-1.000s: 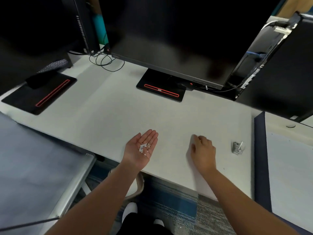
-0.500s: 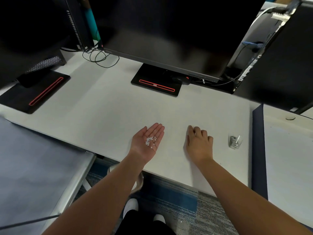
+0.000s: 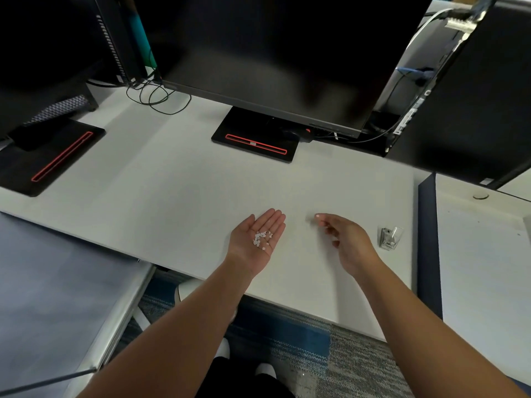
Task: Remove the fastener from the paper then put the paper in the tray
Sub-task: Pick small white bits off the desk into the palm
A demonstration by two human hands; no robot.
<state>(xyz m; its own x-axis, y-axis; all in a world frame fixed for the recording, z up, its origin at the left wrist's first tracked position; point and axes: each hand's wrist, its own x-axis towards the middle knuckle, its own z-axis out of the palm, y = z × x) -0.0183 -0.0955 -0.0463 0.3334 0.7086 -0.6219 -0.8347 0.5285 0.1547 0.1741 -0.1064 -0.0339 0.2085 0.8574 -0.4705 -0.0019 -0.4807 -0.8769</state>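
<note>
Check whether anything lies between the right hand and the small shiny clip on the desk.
Nothing visible does. Only bare desk lies between the right hand and the clip just to its right. Neither paper nor tray is in view.

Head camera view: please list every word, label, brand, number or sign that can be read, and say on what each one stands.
No text here can be read.
White label strip on the computer case: print too small to read.
Small grey tag in the red line of the monitor stand: blurred, unreadable.
Small shiny clip on the desk: dark marks at its near end, too small to read.
</note>
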